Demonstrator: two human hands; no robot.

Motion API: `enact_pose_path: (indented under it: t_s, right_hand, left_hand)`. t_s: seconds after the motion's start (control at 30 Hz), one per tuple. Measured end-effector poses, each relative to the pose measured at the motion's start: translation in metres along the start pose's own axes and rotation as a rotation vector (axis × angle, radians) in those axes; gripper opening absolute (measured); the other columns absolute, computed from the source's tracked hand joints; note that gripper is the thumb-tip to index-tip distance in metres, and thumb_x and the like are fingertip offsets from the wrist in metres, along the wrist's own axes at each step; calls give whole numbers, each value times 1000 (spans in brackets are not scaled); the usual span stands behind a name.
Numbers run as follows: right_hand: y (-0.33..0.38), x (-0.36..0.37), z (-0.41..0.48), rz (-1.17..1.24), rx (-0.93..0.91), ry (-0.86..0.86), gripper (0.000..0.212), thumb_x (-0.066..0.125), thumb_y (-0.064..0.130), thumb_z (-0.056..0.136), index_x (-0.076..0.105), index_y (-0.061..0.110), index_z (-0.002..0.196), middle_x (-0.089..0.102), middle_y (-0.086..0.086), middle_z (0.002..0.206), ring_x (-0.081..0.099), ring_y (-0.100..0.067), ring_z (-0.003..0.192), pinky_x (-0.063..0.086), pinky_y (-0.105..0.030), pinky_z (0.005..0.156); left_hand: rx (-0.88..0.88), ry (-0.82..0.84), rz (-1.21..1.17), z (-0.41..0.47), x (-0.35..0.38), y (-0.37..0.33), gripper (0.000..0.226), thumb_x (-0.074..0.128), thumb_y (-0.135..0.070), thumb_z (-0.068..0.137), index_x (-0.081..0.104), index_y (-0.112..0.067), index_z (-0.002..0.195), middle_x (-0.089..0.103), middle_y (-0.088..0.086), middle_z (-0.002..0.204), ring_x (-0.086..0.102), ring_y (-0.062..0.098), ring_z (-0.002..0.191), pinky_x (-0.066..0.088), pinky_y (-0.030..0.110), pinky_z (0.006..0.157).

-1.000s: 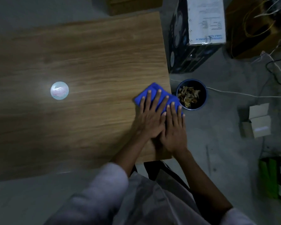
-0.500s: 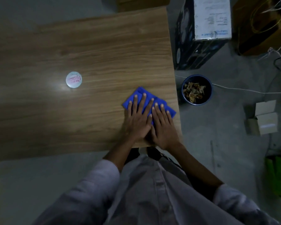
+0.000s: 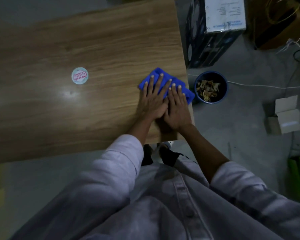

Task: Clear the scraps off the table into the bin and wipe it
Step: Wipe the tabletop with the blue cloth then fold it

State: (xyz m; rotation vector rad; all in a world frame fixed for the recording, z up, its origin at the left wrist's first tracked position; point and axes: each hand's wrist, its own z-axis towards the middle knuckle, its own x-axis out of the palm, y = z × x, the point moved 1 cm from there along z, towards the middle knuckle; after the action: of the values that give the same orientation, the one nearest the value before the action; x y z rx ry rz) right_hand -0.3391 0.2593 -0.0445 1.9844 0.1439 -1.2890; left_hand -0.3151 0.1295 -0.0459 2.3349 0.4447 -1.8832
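Note:
A folded blue cloth (image 3: 187,93) lies on the wooden table (image 3: 93,49) near its right edge. My left hand (image 3: 152,99) and my right hand (image 3: 177,108) lie side by side on it, fingers straight, pressing it flat against the wood. A corner of the cloth pokes past the table's right edge. On the floor just right of the table stands a round blue bin (image 3: 210,87) holding brownish scraps (image 3: 208,88). No scraps show on the table top.
A round white sticker (image 3: 79,75) with red print sits on the table to the left. A dark cardboard box (image 3: 213,30) stands behind the bin. A white cable (image 3: 267,86) crosses the floor, and small white boxes (image 3: 284,115) lie at right.
Both hands slid the cloth back from the table's right edge toward me, then out toward the right edge again. The view has shifted slightly.

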Motion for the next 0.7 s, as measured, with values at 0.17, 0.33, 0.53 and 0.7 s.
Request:
enact_pose_path:
  t_s: [0.17,0.33,0.53,0.7]
  right_hand:
    - [-8,10,-76,-28,-207,130,68,38,35,100,25,0,157,19,-18,166,10,-34,156,22,-55,123]
    - [-44,-6,-122,-72,-82,129,80,39,46,95,21,0,158,15,-15,166,7,-32,155,22,-55,123]
    - [-24,-20,-64,-41,121,62,93,16,56,86,15,-3,158,8,-21,167,-4,-34,155,3,-44,127]
    - [17,-1,-50,-7,102,114,84,27,42,86,16,2,160,7,-15,169,-2,-30,157,0,-41,126]
  left_hand:
    - [-88,5,-42,-99,20,-8,66,31,-45,103,6,-31,162,-3,4,170,-4,29,157,11,52,124]
    - [-18,66,-120,-108,22,-73,73,37,-45,99,4,-30,162,-6,6,170,-9,33,156,5,56,124]
    - [102,59,-118,-44,8,-54,66,23,-44,100,-1,-35,161,-10,-2,170,-12,26,156,0,47,126]
    - [12,23,-171,-69,12,-1,59,27,-40,108,3,-36,161,-7,-5,170,-8,20,157,-3,40,125]
